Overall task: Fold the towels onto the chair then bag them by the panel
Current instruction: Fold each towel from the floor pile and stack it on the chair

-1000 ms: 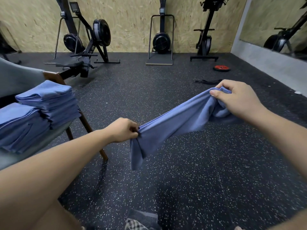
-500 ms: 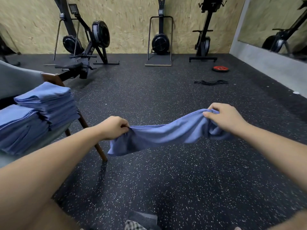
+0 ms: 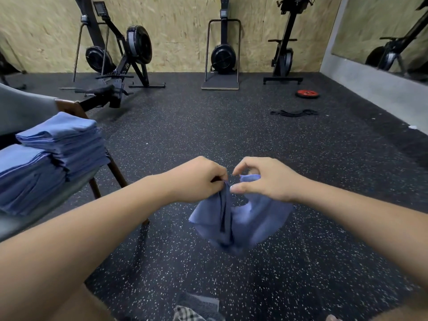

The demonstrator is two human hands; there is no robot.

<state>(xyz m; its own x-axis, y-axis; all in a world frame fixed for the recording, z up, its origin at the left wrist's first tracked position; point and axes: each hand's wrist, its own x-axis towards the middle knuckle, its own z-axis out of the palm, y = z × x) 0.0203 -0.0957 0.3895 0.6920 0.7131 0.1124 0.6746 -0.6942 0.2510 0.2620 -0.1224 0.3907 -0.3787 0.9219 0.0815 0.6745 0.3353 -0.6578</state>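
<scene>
Centre frame: fingers of my L hand & R hand pinch towel ends together; doubled, hangs vertical, fold down.

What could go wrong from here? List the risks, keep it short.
1. The left hand only pinches a corner of the blue cloth towel, and the right hand holds it with thumb and forefinger apart. A slip would likely drop it on the black speckled floor.
2. The taller stack of folded blue towels sits at the edge of the grey chair. Adding another carelessly might tip it.
</scene>
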